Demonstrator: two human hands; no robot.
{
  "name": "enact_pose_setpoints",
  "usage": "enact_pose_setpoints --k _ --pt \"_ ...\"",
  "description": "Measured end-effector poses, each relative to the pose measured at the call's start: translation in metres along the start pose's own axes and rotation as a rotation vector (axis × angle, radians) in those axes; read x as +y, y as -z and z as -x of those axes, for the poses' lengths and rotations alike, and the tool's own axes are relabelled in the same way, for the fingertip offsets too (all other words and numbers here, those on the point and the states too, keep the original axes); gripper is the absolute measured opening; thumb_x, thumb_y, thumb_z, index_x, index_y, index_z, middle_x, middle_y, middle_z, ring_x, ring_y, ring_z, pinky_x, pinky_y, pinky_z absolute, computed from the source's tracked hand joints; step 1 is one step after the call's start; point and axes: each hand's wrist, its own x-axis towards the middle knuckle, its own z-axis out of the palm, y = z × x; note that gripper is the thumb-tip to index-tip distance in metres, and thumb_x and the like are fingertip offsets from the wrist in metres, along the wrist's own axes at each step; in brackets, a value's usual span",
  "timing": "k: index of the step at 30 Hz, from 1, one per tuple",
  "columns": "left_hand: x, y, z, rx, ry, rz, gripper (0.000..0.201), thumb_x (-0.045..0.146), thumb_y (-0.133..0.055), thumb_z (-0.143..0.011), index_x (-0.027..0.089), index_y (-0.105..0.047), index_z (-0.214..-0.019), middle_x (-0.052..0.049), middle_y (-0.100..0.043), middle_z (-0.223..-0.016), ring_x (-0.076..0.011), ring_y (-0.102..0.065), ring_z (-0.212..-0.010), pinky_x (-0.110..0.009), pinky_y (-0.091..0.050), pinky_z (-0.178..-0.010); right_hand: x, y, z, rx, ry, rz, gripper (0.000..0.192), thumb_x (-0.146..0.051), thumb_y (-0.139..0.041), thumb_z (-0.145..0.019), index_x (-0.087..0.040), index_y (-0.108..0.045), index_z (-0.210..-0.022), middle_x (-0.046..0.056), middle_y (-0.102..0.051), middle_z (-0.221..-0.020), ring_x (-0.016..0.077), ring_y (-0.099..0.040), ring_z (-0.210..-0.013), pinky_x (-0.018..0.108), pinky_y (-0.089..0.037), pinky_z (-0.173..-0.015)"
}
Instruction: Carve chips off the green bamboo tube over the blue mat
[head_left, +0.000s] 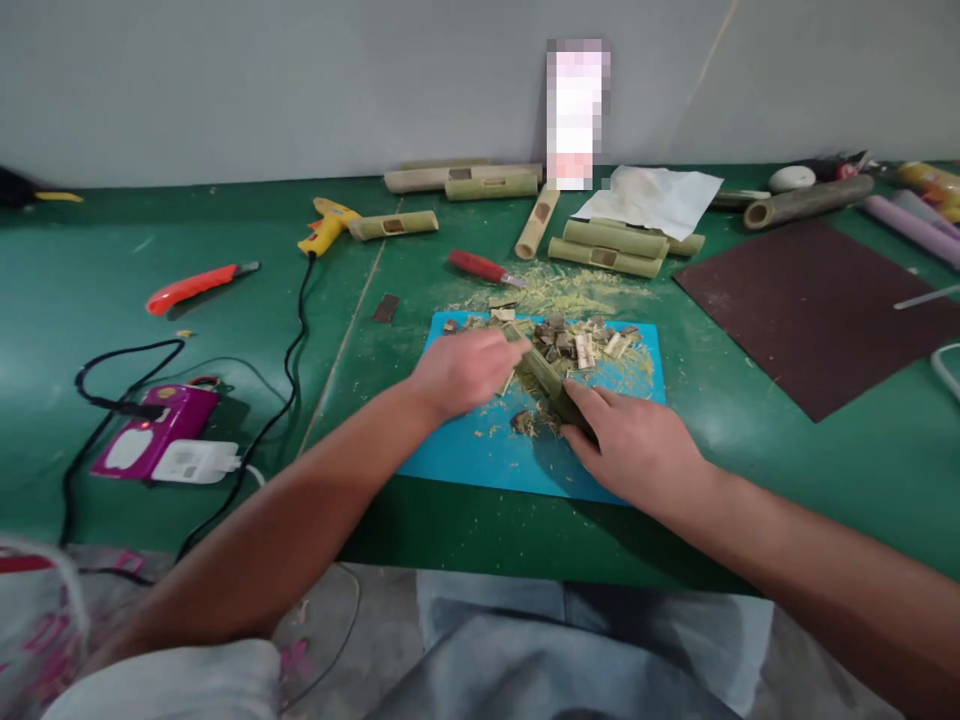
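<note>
On a blue cutting mat (465,455) lies a green bamboo piece (546,378), held at both ends. My left hand (461,370) grips its far end and my right hand (637,445) grips its near end, index finger laid along it. Whether either hand also holds a blade is hidden. Small cut bamboo chips (581,345) and shavings are piled on the mat just beyond the hands.
Several bamboo tubes (607,248) lie at the back of the green table, with a red-handled knife (480,267), an orange utility knife (196,286), a yellow glue gun (326,227) on a black cable, a purple device (154,440), white paper (652,198) and a dark brown sheet (817,310).
</note>
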Motion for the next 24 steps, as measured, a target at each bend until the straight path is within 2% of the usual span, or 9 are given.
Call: enact_pose_setpoints --k 2,6,9,13,16,20,24 --pt "-0.0008 -0.0005 -0.0007 0.035 0.029 -0.027 0.036 0.030 -0.040 -0.102 0.016 -0.072 -0.111 -0.005 -0.067 -0.077 -0.0141 -0.061 -0.067 -0.024 -0.043 -0.056 0.0000 0.0001 0.0003 -0.003 0.000 0.001 0.051 -0.036 -0.043 -0.098 -0.016 -0.047 -0.145 0.009 -0.071 -0.116 0.0265 -0.070 -0.092 0.036 -0.049 -0.066" --pt "-0.0025 -0.0024 -0.0008 0.001 -0.019 0.011 0.035 0.029 -0.040 -0.102 0.018 -0.071 -0.115 -0.003 -0.068 -0.077 -0.0130 -0.061 -0.067 -0.024 -0.042 -0.056 0.0001 0.0006 0.0001 -0.011 0.002 0.002 0.052 -0.036 -0.043 -0.098 -0.015 -0.047 -0.145 0.009 -0.072 -0.114 0.0262 -0.070 -0.091 0.035 -0.049 -0.066" --pt "-0.0039 -0.0032 0.0000 0.052 0.035 -0.050 0.035 0.030 -0.041 -0.102 0.017 -0.072 -0.111 -0.004 -0.067 -0.076 -0.0135 -0.060 -0.066 -0.024 -0.041 -0.055 0.0004 0.0007 0.0002 0.003 0.001 0.001 0.052 -0.036 -0.042 -0.098 -0.016 -0.046 -0.145 0.009 -0.071 -0.116 0.0258 -0.070 -0.091 0.035 -0.049 -0.066" --pt "-0.0016 -0.0015 0.0007 -0.025 -0.016 -0.052 0.034 0.028 -0.040 -0.102 0.018 -0.070 -0.116 -0.003 -0.066 -0.075 -0.0132 -0.059 -0.064 -0.024 -0.040 -0.055 0.0004 0.0005 0.0010 0.007 -0.002 -0.007 0.051 -0.036 -0.043 -0.098 -0.016 -0.048 -0.144 0.009 -0.072 -0.115 0.0257 -0.070 -0.091 0.034 -0.049 -0.066" --pt "0.0000 -0.0001 -0.0001 0.002 0.038 -0.110 0.036 0.028 -0.039 -0.101 0.016 -0.071 -0.112 -0.005 -0.065 -0.073 -0.0141 -0.058 -0.063 -0.025 -0.039 -0.054 -0.0002 0.0004 0.0008 0.011 0.003 -0.019 0.050 -0.036 -0.042 -0.098 -0.016 -0.048 -0.144 0.010 -0.071 -0.117 0.0244 -0.070 -0.090 0.034 -0.048 -0.066" --pt "-0.0021 -0.0003 -0.0022 -0.021 -0.019 -0.098 0.035 0.026 -0.039 -0.101 0.016 -0.070 -0.115 -0.004 -0.065 -0.072 -0.0144 -0.058 -0.064 -0.025 -0.040 -0.055 -0.0006 0.0009 0.0002 -0.011 -0.006 -0.020 0.050 -0.035 -0.042 -0.098 -0.016 -0.048 -0.143 0.011 -0.071 -0.116 0.0238 -0.070 -0.090 0.033 -0.048 -0.066" --pt "-0.0071 0.0002 -0.0037 0.022 0.029 -0.121 0.035 0.028 -0.040 -0.102 0.015 -0.072 -0.109 -0.005 -0.065 -0.073 -0.0150 -0.058 -0.065 -0.025 -0.040 -0.055 -0.0002 0.0021 0.0007 -0.015 -0.010 -0.014 0.051 -0.035 -0.041 -0.098 -0.016 -0.047 -0.145 0.011 -0.071 -0.116 0.0242 -0.069 -0.091 0.033 -0.048 -0.066"
